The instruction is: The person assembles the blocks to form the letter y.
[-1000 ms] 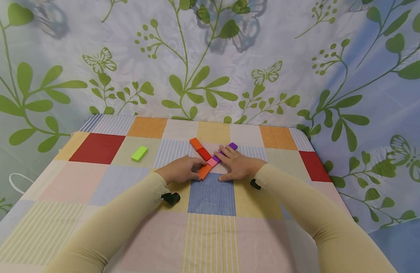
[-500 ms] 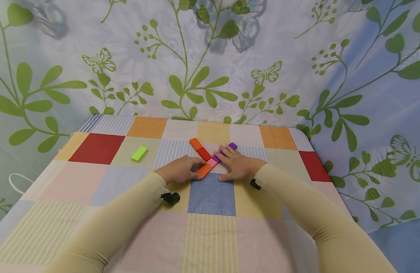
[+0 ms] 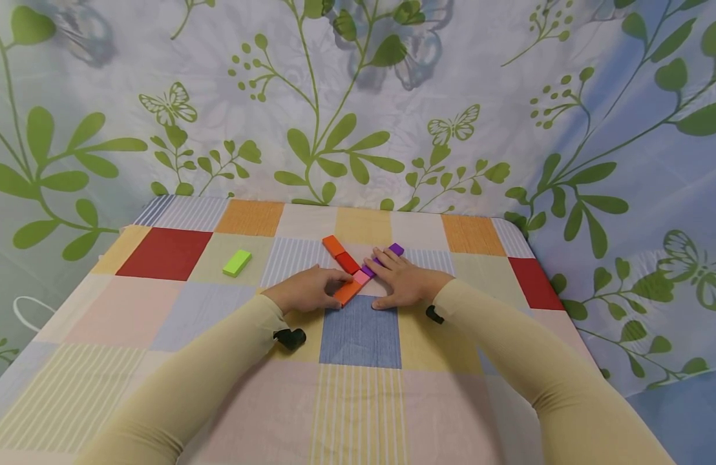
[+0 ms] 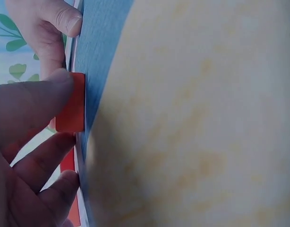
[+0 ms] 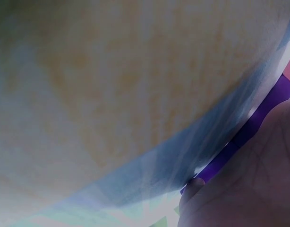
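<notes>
My left hand [image 3: 311, 289] pinches an orange block [image 3: 349, 294] between thumb and fingers; in the left wrist view that orange block [image 4: 73, 106] lies flat with the thumb at one side. A pink block [image 3: 360, 278] meets its far end. From there a red block [image 3: 347, 261] and another orange block [image 3: 334, 246] run off to the upper left in a line. Purple blocks [image 3: 397, 250] run to the upper right, partly hidden under the straight, spread fingers of my right hand [image 3: 408, 282]. The right wrist view shows the purple blocks [image 5: 258, 118] beside the palm.
A lime green block [image 3: 238, 263] lies apart on the left of the table. A patchwork cloth [image 3: 360, 332] covers the table. Behind and to the right hangs a leaf-patterned curtain [image 3: 230, 129]. A white cable [image 3: 26, 316] loops at the left edge.
</notes>
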### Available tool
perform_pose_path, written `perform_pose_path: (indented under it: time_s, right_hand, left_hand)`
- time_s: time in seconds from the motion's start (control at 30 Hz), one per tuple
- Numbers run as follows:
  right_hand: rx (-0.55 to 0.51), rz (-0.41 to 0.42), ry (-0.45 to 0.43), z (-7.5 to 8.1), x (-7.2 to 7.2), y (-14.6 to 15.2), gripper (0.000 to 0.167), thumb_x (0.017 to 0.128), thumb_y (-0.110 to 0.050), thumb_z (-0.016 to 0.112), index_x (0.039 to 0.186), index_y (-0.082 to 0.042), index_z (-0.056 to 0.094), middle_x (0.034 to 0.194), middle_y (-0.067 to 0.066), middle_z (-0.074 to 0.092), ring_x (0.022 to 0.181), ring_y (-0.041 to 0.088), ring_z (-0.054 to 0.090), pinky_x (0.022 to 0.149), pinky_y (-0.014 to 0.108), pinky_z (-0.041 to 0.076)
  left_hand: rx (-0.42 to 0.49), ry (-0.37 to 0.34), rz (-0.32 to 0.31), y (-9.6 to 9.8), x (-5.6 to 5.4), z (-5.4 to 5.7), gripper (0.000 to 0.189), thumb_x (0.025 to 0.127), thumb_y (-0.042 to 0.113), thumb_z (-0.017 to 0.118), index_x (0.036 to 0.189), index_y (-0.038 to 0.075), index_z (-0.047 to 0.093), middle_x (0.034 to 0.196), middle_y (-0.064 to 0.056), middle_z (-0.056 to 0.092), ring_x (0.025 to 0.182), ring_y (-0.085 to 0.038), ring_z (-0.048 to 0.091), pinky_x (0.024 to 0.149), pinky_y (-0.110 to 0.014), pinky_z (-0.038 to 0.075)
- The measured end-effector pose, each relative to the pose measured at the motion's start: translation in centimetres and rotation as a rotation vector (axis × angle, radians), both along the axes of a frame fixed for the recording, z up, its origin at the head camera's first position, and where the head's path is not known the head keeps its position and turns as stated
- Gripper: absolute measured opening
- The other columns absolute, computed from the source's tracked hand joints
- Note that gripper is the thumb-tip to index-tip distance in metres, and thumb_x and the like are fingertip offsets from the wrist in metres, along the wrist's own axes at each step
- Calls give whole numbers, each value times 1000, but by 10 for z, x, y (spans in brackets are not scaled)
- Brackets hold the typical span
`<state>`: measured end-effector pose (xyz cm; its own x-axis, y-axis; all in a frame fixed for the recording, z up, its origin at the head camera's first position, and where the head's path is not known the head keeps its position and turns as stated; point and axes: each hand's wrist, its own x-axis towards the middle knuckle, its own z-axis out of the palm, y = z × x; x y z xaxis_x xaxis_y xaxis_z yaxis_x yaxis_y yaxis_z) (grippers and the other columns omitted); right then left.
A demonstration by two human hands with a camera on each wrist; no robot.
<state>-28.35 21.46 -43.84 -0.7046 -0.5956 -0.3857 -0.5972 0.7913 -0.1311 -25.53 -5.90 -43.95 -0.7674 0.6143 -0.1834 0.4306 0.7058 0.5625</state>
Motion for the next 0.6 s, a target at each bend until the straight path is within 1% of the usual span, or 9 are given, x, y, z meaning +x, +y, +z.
perform_pose_path:
  time_s: [0.07,0.2,0.37,0.6]
  right_hand:
    - [4,1,3,-1,0,0,111,93,-75,57,171,-22,-2,178,11,-11,165,37,-11,133,58,4]
    - [8,-7,1,0,0,-1,111,93,-76,57,171,-23,-2,178,10,-11,165,36,-12,133,58,4]
    - [8,-16,-6,1,2,-1,111,92,-75,58,171,-24,-2,179,9,-11,165,35,-12,133,57,3]
    - [8,-13,-4,1,3,-1,111,92,-75,58,171,-23,-2,179,10,-10,165,36,-12,133,58,4]
  left_hand:
    - [2,7,-13,0,0,0,60,94,25,81,150,20,59,150,-4,63,141,-26,58,131,-55,22]
    - [-13,37,-44,1,0,1,58,95,26,80,149,18,61,151,-6,62,145,-27,55,132,-59,13]
    - [-28,52,-50,2,1,1,56,96,25,78,149,18,61,151,-7,62,145,-26,54,132,-59,13]
    - [-32,51,-33,2,1,0,56,97,24,77,149,17,60,151,-7,62,145,-27,55,133,-58,13]
